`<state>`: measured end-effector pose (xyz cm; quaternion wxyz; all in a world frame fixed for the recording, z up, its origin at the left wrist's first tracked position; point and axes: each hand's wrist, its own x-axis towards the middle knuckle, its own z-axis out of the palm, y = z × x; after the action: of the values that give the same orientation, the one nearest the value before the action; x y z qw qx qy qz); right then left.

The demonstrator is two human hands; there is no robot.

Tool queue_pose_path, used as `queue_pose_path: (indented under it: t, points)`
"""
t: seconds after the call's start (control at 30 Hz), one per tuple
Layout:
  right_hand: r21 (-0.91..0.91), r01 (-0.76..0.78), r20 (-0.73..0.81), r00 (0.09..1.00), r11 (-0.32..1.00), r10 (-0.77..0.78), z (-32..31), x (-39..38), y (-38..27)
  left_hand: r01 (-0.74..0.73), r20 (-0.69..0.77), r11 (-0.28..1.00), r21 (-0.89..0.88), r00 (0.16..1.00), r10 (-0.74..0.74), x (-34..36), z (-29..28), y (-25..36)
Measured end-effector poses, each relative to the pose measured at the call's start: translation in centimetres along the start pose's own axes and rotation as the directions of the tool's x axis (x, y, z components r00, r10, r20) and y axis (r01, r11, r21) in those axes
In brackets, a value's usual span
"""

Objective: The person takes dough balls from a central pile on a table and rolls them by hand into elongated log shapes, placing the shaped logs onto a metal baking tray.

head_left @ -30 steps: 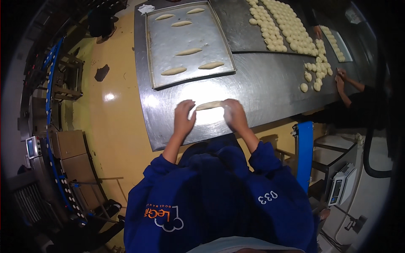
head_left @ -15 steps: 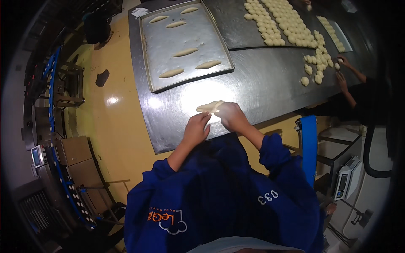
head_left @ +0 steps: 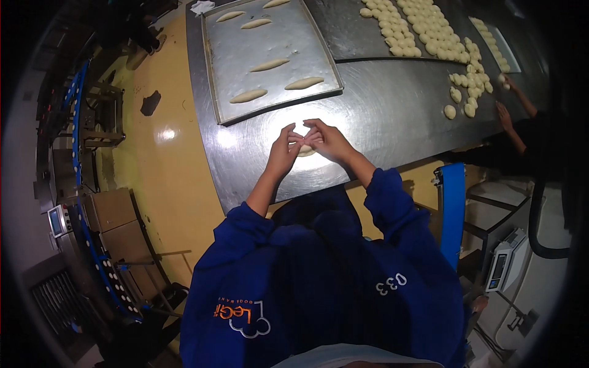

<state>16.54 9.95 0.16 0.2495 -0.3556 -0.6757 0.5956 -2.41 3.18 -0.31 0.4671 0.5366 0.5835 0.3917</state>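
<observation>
On the steel table in front of me, my left hand and my right hand meet over a pale piece of dough, pinching it with fingertips and thumbs close together. The dough is largely hidden by my fingers. Just beyond my hands lies a shallow metal baking tray bearing several spindle-shaped dough pieces, spread apart in short rows.
Several round dough balls cover the back right of the table. A co-worker's hands work at the right, near a small tray. A blue conveyor and scale stand right of me; another conveyor runs along the left.
Both hands have moved away from my body and closer together over the dough, which was an exposed long piece earlier and is now mostly covered by my fingers.
</observation>
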Motion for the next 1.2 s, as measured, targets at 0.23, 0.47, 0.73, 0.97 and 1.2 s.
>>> queue_pose_path:
  t: [0.23, 0.47, 0.73, 0.97, 1.2]
  points:
    - [-0.213, -0.002, 0.12, 0.992, 0.977, 0.028, 0.2, -2.8, -2.8, -0.041, 0.112, 0.989, 0.142, 0.993, 0.025, -3.6, -0.3, 0.1]
    - [-0.227, -0.056, 0.253, 0.961, 0.972, 0.114, 0.7, -5.1, -3.2, 0.01, 0.203, 0.999, 0.032, 0.979, -0.016, -6.7, 0.1, 0.9]
    - [-0.171, -0.004, 0.101, 0.995, 0.985, 0.022, 0.9, -2.6, -3.8, -0.019, 0.111, 0.998, 0.053, 0.994, 0.013, -3.4, -1.8, 2.2]
    - [0.541, -0.025, -0.169, 0.976, 0.84, 0.138, 0.7, -3.6, -0.2, -0.173, 0.069, 0.958, 0.23, 0.984, 0.161, -5.4, -2.6, 0.8]
    - [-0.537, 0.18, 0.193, 0.977, 0.824, -0.087, 0.0, -4.8, -1.8, -0.25, 0.21, 0.688, 0.682, 0.967, 0.144, -5.6, -3.1, 1.1]
